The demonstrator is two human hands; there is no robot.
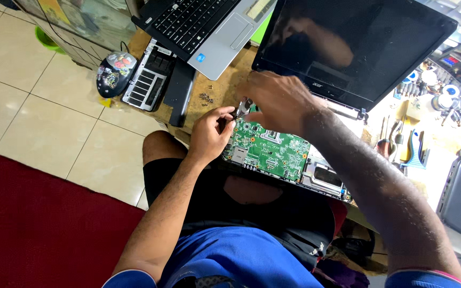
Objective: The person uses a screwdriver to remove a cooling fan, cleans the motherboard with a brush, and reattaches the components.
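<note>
An opened laptop lies on the wooden workbench in front of me, its green circuit board (pixel 270 149) bare and its dark screen (pixel 348 37) tilted back. My left hand (pixel 209 133) is closed at the board's left corner, fingers pinched on a small metal part (pixel 243 108). My right hand (pixel 281 98) reaches over from the right and grips the same small part from above. The part itself is mostly hidden by the fingers.
A second laptop (pixel 204 26) with a silver palm rest lies at the back left, above a black laptop base panel (pixel 153 77). Loose screws (pixel 205 97) sit on the bench. A mouse (pixel 114 72) rests at the bench's left edge. Tools crowd the right side (pixel 401 138). Red mat (pixel 38 224) on the floor.
</note>
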